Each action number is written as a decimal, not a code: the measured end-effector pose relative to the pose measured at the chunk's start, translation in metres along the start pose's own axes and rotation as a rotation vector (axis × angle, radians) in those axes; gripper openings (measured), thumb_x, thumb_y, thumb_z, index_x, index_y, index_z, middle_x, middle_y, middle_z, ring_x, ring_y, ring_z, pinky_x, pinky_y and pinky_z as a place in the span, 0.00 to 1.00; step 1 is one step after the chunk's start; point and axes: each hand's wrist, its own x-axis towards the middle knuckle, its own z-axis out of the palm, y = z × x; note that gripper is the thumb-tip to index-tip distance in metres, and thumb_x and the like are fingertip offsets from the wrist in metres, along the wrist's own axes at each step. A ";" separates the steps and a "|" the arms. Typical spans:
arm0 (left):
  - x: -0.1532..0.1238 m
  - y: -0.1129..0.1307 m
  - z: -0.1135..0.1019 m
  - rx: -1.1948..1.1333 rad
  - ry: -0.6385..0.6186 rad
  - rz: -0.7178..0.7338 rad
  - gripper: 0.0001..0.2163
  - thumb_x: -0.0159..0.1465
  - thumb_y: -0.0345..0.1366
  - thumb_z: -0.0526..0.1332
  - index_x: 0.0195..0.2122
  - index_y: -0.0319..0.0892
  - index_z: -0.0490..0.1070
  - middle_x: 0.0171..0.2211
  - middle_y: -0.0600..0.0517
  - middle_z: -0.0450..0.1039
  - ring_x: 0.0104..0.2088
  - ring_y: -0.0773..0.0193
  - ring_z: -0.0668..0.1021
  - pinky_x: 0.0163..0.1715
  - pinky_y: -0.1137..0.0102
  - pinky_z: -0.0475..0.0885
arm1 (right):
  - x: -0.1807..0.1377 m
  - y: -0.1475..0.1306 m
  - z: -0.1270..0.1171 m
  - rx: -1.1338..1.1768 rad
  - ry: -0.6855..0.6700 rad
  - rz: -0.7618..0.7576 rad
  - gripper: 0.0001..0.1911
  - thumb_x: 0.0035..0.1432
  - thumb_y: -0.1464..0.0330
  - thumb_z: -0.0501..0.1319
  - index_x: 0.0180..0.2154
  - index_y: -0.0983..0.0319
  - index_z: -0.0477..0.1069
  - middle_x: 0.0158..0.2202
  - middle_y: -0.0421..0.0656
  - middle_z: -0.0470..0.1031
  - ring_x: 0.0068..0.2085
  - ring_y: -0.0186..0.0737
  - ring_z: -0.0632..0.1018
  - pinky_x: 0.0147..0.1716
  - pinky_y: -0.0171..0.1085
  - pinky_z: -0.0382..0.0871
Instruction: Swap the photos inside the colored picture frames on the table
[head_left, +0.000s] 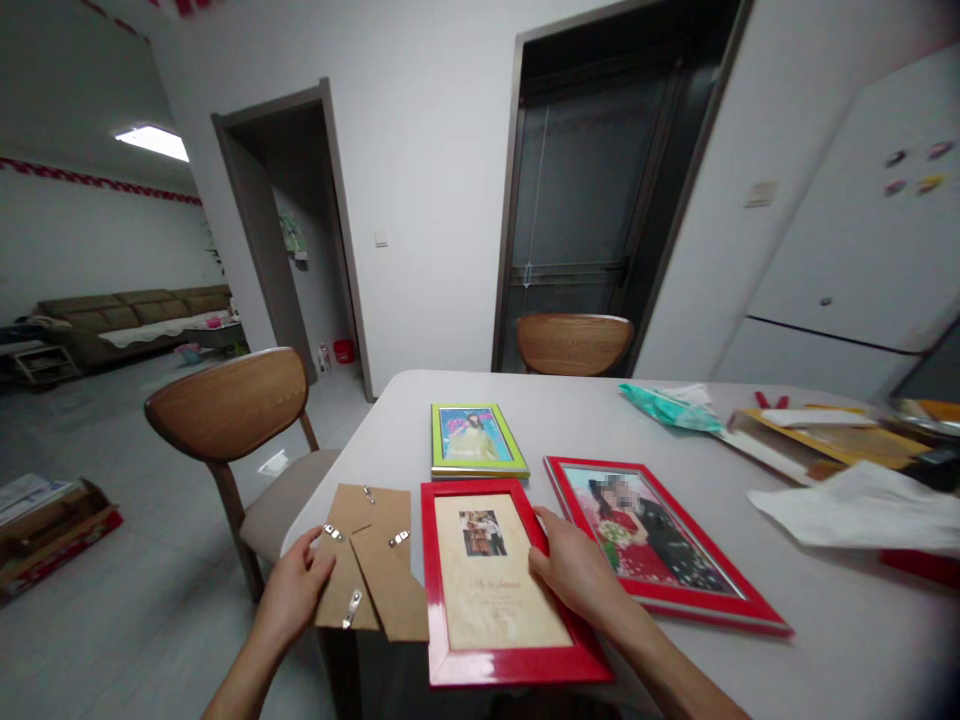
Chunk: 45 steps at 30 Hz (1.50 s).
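My left hand (298, 583) grips the left edge of a brown backing board (390, 500), which has metal clips and a fold-out stand flap. Its near end juts past the table edge. In my right hand (574, 565) is the right side of a red picture frame (439, 600), with a cream sheet and a small photo inside. The frame is right beside the board, its near end also over the edge. To its right lies a larger red-framed photo (652, 540). Just beyond sits a yellow-green picture frame (480, 440) with a portrait in it.
Teal and white packaging (671, 408), a brown envelope (840, 435) and white paper (862, 505) lie on the right of the white table (577, 420). One wooden chair (232, 410) stands at the left, another chair (574, 343) at the far side. A cardboard box (56, 530) is on the floor.
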 end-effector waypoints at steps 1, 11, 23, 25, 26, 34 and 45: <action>0.001 -0.001 0.001 0.048 0.041 0.021 0.22 0.48 0.37 0.57 0.45 0.37 0.63 0.35 0.47 0.73 0.40 0.52 0.74 0.43 0.60 0.65 | 0.001 -0.001 -0.002 0.042 0.012 0.031 0.26 0.43 0.74 0.51 0.47 0.71 0.60 0.38 0.53 0.71 0.38 0.45 0.72 0.37 0.38 0.61; -0.052 0.064 0.086 0.143 -0.064 0.376 0.24 0.52 0.36 0.56 0.51 0.38 0.58 0.53 0.43 0.58 0.54 0.55 0.60 0.53 0.57 0.55 | -0.010 -0.022 -0.027 1.373 -0.239 0.418 0.40 0.44 0.69 0.55 0.57 0.58 0.37 0.30 0.41 0.75 0.25 0.38 0.74 0.25 0.36 0.66; -0.087 0.116 0.108 0.195 0.004 0.937 0.20 0.55 0.24 0.49 0.49 0.40 0.57 0.37 0.47 0.70 0.37 0.62 0.72 0.38 0.67 0.70 | -0.002 -0.011 -0.023 1.019 -0.169 0.246 0.38 0.45 0.66 0.57 0.56 0.66 0.44 0.17 0.34 0.68 0.19 0.33 0.69 0.19 0.30 0.60; -0.084 0.112 0.091 0.139 0.118 0.819 0.19 0.55 0.25 0.50 0.49 0.40 0.57 0.35 0.48 0.69 0.35 0.63 0.73 0.35 0.69 0.70 | 0.002 -0.005 -0.021 0.747 -0.122 0.208 0.33 0.45 0.66 0.55 0.54 0.68 0.50 0.18 0.36 0.68 0.21 0.34 0.70 0.20 0.31 0.59; -0.083 0.109 0.082 0.102 0.155 0.721 0.19 0.55 0.26 0.50 0.49 0.40 0.58 0.34 0.48 0.69 0.34 0.64 0.73 0.34 0.70 0.71 | 0.003 -0.002 -0.021 0.589 -0.093 0.180 0.31 0.45 0.67 0.54 0.52 0.68 0.54 0.20 0.38 0.70 0.22 0.34 0.71 0.21 0.31 0.60; -0.069 0.047 0.049 -0.391 0.032 0.086 0.22 0.49 0.35 0.58 0.46 0.40 0.57 0.28 0.55 0.67 0.29 0.64 0.74 0.27 0.73 0.69 | 0.000 0.010 -0.006 -0.076 -0.006 -0.042 0.19 0.48 0.70 0.50 0.43 0.69 0.65 0.36 0.53 0.73 0.36 0.43 0.74 0.34 0.35 0.61; -0.071 0.033 0.041 0.322 -0.025 0.177 0.17 0.53 0.38 0.52 0.44 0.40 0.63 0.33 0.49 0.70 0.33 0.58 0.74 0.33 0.68 0.68 | -0.004 0.005 -0.001 -0.205 0.028 -0.085 0.16 0.49 0.69 0.51 0.40 0.67 0.68 0.37 0.52 0.70 0.38 0.45 0.71 0.38 0.38 0.61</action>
